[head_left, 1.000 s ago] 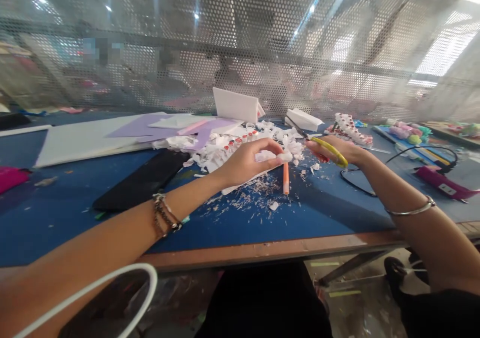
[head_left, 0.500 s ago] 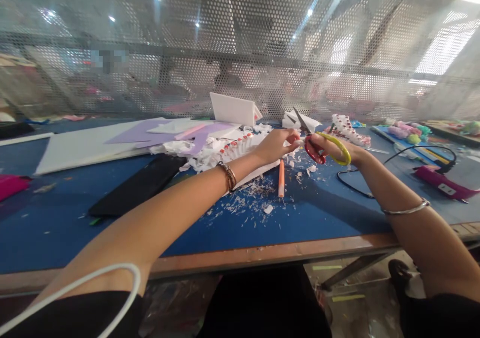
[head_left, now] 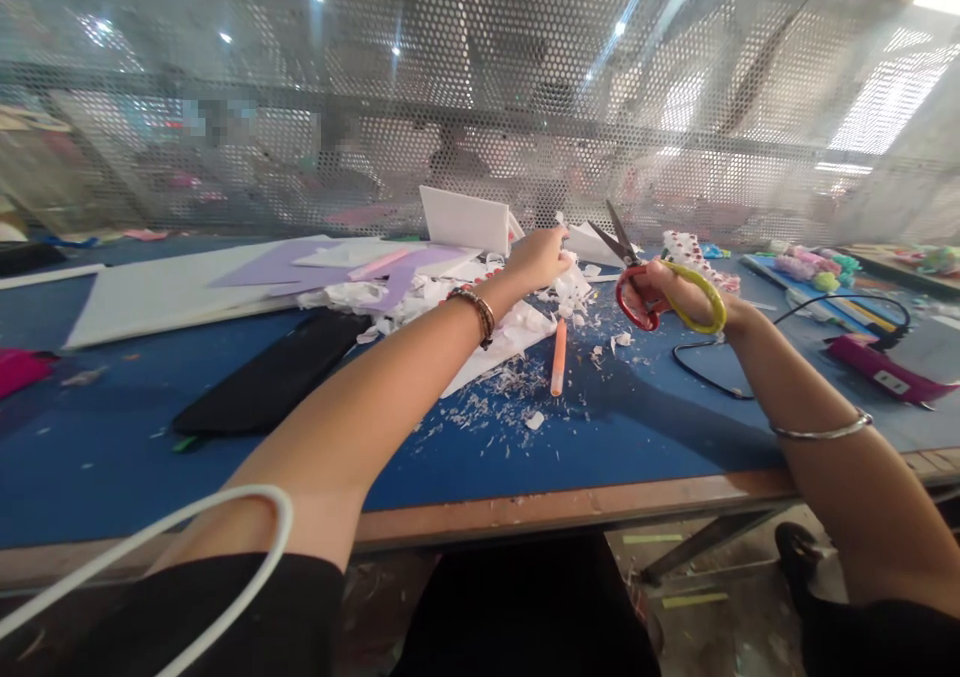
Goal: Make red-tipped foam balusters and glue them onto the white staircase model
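Both arms outstretched | left hand (head_left: 540,255) pinching scraps (head_left: 574,283) | right hand (head_left: 675,299) gripping scissors (head_left: 628,250)

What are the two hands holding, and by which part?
Right hand holds the scissors by their red and yellow handle loops. Left hand touches white paper scraps; a grip cannot be told.

We are viewing a craft workshop: a blue table (head_left: 660,427) is carrying white and purple sheets (head_left: 165,292) and littered paper scraps (head_left: 487,412), scissors (head_left: 626,255) are being held over it, and a perforated metal screen (head_left: 480,107) is fencing its far edge.
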Tool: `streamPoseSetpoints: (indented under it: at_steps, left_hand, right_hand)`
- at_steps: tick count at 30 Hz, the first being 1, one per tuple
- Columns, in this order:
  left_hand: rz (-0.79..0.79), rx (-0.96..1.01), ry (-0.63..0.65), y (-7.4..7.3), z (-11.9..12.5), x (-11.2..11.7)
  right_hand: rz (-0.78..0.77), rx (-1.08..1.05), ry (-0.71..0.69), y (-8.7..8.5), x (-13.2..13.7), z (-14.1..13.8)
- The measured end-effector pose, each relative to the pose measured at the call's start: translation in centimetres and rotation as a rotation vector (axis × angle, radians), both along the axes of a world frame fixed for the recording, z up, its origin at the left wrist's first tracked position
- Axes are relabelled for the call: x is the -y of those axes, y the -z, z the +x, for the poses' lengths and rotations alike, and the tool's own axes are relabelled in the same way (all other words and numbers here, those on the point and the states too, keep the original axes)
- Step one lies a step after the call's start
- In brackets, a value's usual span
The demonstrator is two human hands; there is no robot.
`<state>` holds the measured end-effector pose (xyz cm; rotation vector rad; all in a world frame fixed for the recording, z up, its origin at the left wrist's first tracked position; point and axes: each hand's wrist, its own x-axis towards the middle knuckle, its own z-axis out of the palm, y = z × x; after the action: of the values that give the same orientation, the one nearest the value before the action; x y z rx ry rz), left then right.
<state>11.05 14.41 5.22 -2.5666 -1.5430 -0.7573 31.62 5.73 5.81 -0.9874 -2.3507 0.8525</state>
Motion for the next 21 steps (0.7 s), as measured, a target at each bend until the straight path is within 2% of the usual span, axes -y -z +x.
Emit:
streamPoseSetpoints:
  at_steps: [5, 8, 13, 18, 21]
  left_hand:
    - [-0.156, -0.227, -0.096, -1.0, -0.5, -0.2]
    - [-0.168, -0.3, -0.164, -2.0, -0.9, 0.0]
    - [-0.053, -0.292, -0.302, -3.2, -1.5, -0.4]
    - [-0.028, -0.268, -0.377, -2.9, -2.4, -2.1]
    - [-0.042, -0.225, -0.378, -2.9, -3.2, -2.8]
  right_hand:
    - [-0.029, -0.029, 0.007, 0.1, 0.3, 0.1]
    - [-0.053, -0.037, 0.004, 0.0, 0.6, -0.1]
    - [-0.081, -0.105, -0.015, -0.4, 0.8, 0.1]
    - [-0.087, -0.168, -0.083, -1.3, 2.0, 0.9]
    - [-0.076, -0.189, -0.114, -1.6, 2.6, 1.2]
